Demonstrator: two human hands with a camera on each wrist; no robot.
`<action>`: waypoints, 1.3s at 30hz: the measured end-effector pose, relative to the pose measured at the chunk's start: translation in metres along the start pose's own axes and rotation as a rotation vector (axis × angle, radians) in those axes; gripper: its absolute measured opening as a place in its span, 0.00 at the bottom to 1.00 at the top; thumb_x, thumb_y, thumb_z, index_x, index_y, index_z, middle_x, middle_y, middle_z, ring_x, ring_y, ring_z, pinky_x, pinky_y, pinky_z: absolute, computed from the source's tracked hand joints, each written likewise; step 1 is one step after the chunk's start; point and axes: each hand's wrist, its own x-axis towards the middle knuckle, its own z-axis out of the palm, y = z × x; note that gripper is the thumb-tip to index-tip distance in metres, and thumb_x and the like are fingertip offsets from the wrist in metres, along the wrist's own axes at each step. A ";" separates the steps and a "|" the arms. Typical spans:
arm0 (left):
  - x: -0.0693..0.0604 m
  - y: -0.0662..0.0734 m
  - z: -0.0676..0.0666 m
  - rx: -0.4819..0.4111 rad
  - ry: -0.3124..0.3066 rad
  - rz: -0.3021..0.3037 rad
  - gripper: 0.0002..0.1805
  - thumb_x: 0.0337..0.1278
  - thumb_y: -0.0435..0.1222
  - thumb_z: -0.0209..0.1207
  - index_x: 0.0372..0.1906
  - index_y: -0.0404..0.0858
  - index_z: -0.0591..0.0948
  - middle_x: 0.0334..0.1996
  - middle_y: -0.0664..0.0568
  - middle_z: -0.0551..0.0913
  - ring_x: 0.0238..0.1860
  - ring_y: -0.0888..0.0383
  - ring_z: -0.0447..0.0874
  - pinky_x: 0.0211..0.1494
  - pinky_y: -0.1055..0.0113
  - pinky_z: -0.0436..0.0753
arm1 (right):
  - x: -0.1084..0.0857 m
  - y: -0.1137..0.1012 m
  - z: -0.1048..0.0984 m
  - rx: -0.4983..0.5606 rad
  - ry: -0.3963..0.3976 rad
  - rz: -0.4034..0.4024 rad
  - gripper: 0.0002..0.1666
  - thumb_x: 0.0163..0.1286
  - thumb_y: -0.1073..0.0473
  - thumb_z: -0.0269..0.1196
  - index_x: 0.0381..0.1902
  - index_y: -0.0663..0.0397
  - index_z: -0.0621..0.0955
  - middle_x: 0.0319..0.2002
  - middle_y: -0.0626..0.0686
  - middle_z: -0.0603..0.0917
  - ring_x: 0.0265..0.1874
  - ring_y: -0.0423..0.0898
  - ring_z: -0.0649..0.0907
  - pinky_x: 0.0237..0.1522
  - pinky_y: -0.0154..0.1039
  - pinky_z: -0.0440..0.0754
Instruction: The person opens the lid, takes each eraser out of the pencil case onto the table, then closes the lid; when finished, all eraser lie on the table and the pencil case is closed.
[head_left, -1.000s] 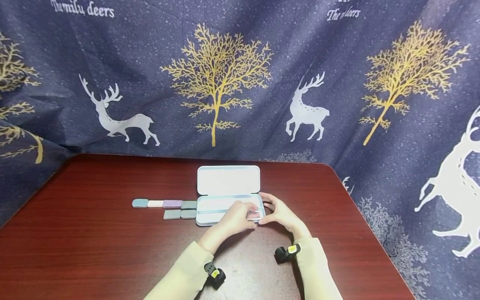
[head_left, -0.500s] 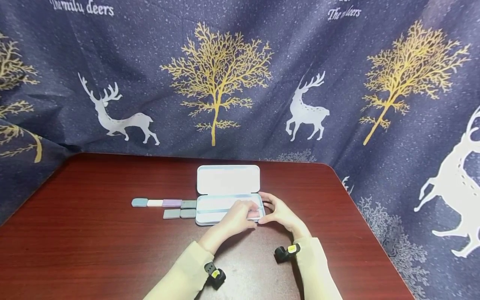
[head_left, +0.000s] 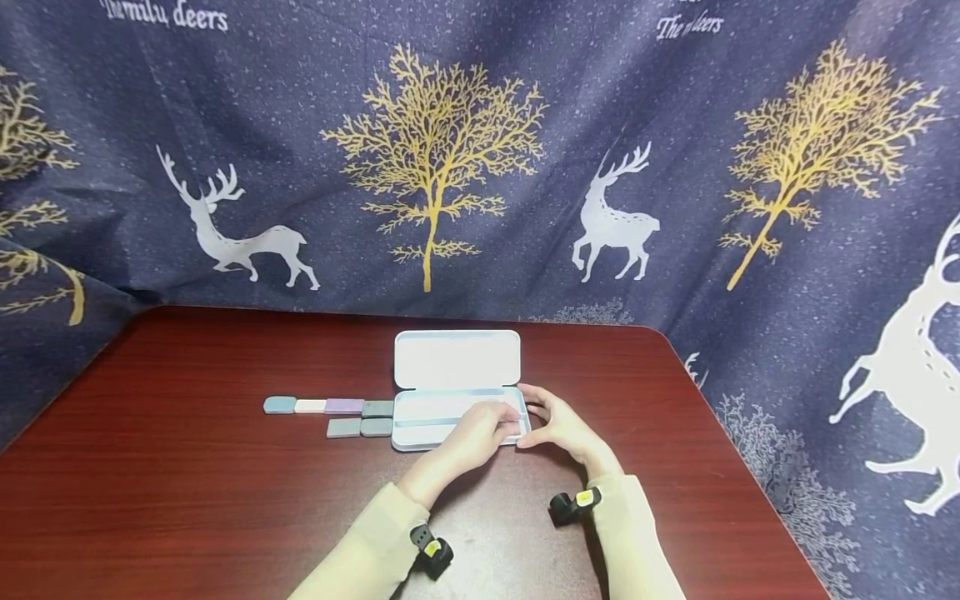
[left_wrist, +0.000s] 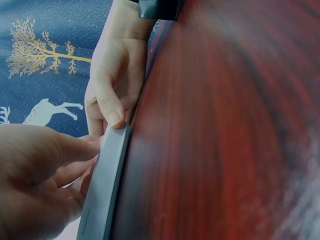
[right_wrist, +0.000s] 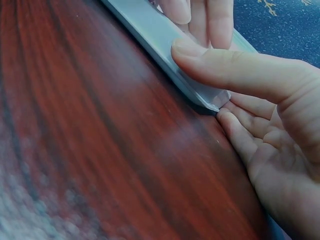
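A pale blue-white hinged case (head_left: 427,410) lies on the table with its lid (head_left: 457,360) tipped back. A lengthwise divider splits its tray. My left hand (head_left: 476,433) reaches over the front rim, its fingers down inside the right end of the tray. Whether they pinch something there is hidden. At the case's right end my right hand (head_left: 558,425) holds the corner. In the right wrist view its thumb (right_wrist: 225,65) lies on the front rim and its other fingers (right_wrist: 245,120) wrap the end wall. The left wrist view shows the case's front wall (left_wrist: 105,175) beside my left hand.
Several flat pieces lie in two rows left of the case: teal (head_left: 280,405), white (head_left: 310,407), purple (head_left: 343,407), dark grey-green (head_left: 377,409), and two grey ones (head_left: 343,428). A dark blue deer-print cloth (head_left: 480,167) hangs behind the reddish-brown table (head_left: 225,500).
My left hand has shifted slightly right within the tray, and the gap between its thumb and fingers looks narrower. The right hand, case and flat pieces stay put.
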 end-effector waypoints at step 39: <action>-0.001 -0.003 0.001 0.012 0.008 0.042 0.09 0.63 0.32 0.59 0.39 0.30 0.85 0.38 0.42 0.88 0.47 0.47 0.85 0.55 0.55 0.81 | 0.002 0.003 0.001 -0.026 0.007 0.005 0.54 0.49 0.73 0.73 0.71 0.71 0.59 0.68 0.71 0.64 0.67 0.67 0.66 0.71 0.56 0.64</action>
